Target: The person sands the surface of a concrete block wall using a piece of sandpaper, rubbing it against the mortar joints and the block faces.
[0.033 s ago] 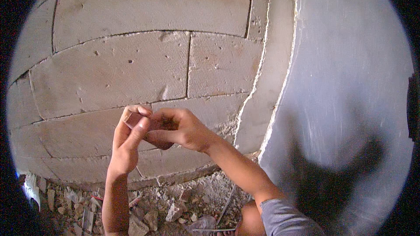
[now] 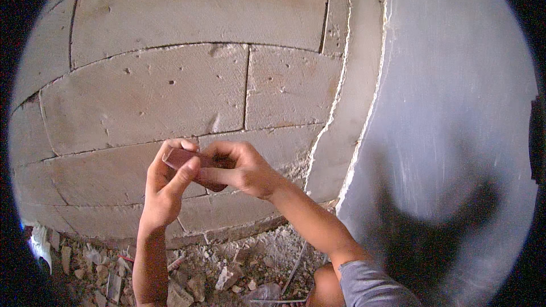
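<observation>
Both my hands meet in front of a wall of large grey blocks [image 2: 170,91]. My left hand [image 2: 162,193] reaches up from below, its thumb and fingers pinching a small flat reddish-brown piece [image 2: 177,157]. From the right, my right hand [image 2: 242,171] grips the same piece, fingers curled over its right end. Most of the piece is hidden by the fingers. A grey sleeve [image 2: 369,287] covers my right upper arm.
A smooth grey plastered surface [image 2: 455,108] adjoins the block wall on the right, with a shadow low on it. Broken rubble and stone chips [image 2: 199,278] litter the ground below. A thin rod [image 2: 294,270] lies among them; a white scrap [image 2: 40,244] is at the far left.
</observation>
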Action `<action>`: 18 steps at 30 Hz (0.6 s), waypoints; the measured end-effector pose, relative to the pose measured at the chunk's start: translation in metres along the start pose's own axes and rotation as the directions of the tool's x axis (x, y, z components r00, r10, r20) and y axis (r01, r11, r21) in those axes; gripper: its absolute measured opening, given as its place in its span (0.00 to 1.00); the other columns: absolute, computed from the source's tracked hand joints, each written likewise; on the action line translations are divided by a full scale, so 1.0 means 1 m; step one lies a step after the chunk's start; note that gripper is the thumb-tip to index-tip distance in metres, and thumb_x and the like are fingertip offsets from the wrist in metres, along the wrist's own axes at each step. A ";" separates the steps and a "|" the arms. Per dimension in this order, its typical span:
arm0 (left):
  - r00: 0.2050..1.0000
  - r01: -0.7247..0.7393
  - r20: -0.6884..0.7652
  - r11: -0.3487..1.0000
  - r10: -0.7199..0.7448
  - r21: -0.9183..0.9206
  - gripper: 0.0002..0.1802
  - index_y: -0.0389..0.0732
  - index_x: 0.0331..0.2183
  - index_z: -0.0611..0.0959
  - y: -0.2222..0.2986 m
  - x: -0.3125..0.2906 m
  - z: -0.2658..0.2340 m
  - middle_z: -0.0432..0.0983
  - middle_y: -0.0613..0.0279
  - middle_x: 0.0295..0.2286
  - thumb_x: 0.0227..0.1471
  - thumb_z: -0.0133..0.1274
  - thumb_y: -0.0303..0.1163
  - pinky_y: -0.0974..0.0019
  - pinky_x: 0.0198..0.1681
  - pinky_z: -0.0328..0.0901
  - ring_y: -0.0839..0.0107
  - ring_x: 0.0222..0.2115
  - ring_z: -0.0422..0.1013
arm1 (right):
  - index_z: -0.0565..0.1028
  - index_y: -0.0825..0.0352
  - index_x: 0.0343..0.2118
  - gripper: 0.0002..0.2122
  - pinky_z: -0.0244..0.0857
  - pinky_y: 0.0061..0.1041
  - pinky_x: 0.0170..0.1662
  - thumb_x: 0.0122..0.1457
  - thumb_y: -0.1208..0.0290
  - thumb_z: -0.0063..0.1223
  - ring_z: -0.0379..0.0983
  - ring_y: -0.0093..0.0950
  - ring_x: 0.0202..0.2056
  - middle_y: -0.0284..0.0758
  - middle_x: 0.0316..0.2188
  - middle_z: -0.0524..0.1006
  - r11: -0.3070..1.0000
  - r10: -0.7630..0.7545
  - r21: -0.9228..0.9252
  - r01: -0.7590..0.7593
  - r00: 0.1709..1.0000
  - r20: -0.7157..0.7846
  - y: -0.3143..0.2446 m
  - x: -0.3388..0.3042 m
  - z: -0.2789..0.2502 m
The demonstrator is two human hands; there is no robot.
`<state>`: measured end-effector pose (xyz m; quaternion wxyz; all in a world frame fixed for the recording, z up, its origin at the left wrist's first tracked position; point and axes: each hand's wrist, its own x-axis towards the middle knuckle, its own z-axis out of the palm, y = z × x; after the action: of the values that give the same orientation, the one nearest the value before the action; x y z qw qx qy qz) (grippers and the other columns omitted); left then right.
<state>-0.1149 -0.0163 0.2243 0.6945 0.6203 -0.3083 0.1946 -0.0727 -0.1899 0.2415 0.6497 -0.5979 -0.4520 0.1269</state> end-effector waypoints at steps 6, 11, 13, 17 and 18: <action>0.983 -0.064 -0.165 0.991 0.083 0.115 0.20 0.34 0.41 0.73 0.010 0.005 0.002 0.75 0.59 0.34 0.44 0.60 0.25 0.68 0.43 0.66 0.71 0.38 0.71 | 0.73 0.68 0.40 0.11 0.66 0.20 0.39 0.53 0.76 0.54 0.71 0.19 0.36 0.28 0.35 0.76 0.980 -0.198 -0.049 0.193 0.975 -0.106 0.014 -0.002 -0.002; 0.978 -0.138 -0.157 0.990 0.136 -0.002 0.17 0.37 0.38 0.74 0.003 0.006 -0.004 0.73 0.64 0.34 0.44 0.61 0.28 0.70 0.41 0.65 0.74 0.37 0.69 | 0.72 0.67 0.44 0.14 0.64 0.21 0.44 0.52 0.76 0.55 0.70 0.21 0.40 0.30 0.39 0.74 0.939 -0.341 -0.011 0.343 0.927 -0.156 0.018 -0.001 0.018; 0.995 -0.059 -0.084 0.996 0.053 -0.066 0.18 0.36 0.38 0.73 0.004 0.006 -0.006 0.72 0.63 0.35 0.45 0.60 0.26 0.69 0.43 0.65 0.74 0.39 0.68 | 0.71 0.66 0.45 0.15 0.64 0.21 0.43 0.53 0.76 0.54 0.70 0.20 0.39 0.30 0.38 0.74 0.945 -0.304 -0.163 0.282 0.944 -0.127 0.019 -0.001 0.009; 0.999 -0.028 -0.030 0.996 0.025 -0.083 0.20 0.37 0.41 0.72 0.004 0.003 -0.010 0.71 0.64 0.37 0.46 0.60 0.27 0.70 0.45 0.62 0.76 0.39 0.67 | 0.71 0.67 0.44 0.13 0.64 0.20 0.37 0.55 0.74 0.52 0.69 0.18 0.34 0.28 0.33 0.74 0.926 -0.348 -0.208 0.315 0.925 -0.150 0.016 0.001 0.019; 0.999 -0.039 -0.034 0.998 0.038 -0.040 0.20 0.37 0.42 0.72 0.005 0.002 -0.013 0.71 0.64 0.37 0.46 0.60 0.27 0.70 0.44 0.62 0.76 0.39 0.67 | 0.71 0.67 0.42 0.12 0.63 0.20 0.35 0.55 0.74 0.52 0.68 0.17 0.32 0.28 0.30 0.73 0.915 -0.331 -0.283 0.287 0.936 -0.122 0.014 0.001 0.022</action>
<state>-0.1143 -0.0035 0.2292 0.7082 0.5966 -0.3125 0.2120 -0.0836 -0.1713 0.2270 0.6128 -0.6075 -0.4975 -0.0889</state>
